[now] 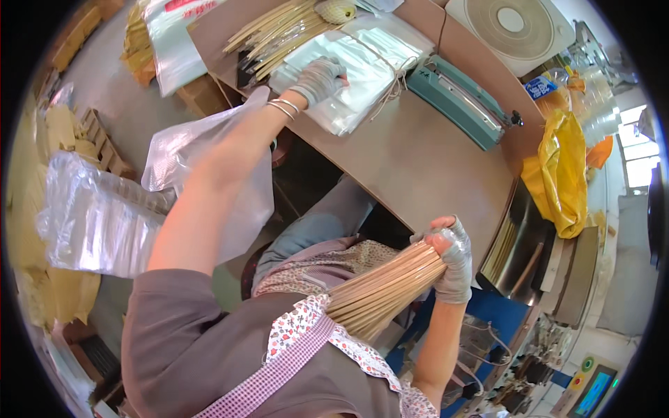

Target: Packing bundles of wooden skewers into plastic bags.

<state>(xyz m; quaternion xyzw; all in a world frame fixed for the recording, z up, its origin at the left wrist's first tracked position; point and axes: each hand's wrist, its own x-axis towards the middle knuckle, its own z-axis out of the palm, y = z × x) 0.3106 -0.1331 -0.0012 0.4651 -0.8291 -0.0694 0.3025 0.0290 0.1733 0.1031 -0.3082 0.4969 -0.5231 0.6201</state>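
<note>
Head view: resting left hand, half-curled, on plastic stack, hold unclear; clasping sticks in closed right hand, bodyward of stack; could spill through slackened grip.

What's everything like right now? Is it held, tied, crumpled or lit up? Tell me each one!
Stick bundle: held at one end, tilted
Right hand: closed around that end
Left hand: on the clear bags
Clear bags: stacked flat, string across them
Other sticks: lying in a pile
Teal device: lying on the table
Yellow bag: crumpled
Screen: lit blue
</note>
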